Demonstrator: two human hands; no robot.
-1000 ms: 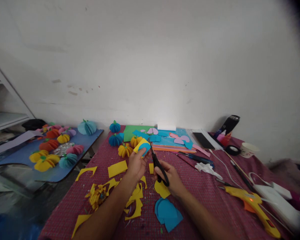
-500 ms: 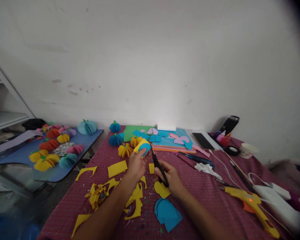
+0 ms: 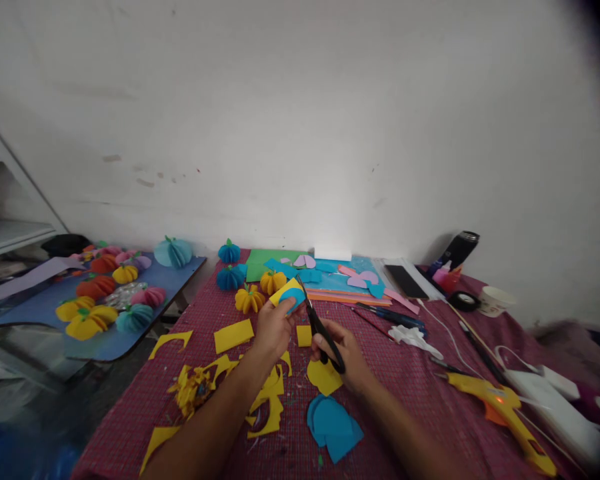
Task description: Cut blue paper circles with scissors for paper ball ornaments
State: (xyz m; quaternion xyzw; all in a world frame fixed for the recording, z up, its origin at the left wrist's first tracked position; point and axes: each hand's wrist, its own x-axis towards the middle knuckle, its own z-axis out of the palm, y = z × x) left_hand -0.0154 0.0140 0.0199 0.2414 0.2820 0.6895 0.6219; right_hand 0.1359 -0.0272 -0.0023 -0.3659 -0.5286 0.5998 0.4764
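Between the thumb and fingers of my left hand is a yellow paper piece with a blue paper shape lying over it. My right hand grips black scissors, whose blades point up and away at the right edge of the held paper. Below the right hand lie a yellow paper cutout and a stack of blue cutouts. A yellow rectangle and curved yellow scraps surround my left forearm.
Yellow paper pumpkins and blue ones stand at the back left. On the right are a yellow glue gun, a paper cup and a black tape roll. More paper pumpkins sit on a blue side table.
The scissors' handles have shifted slightly to the right, with the blades still by the paper. Otherwise the hands and papers look nearly the same.
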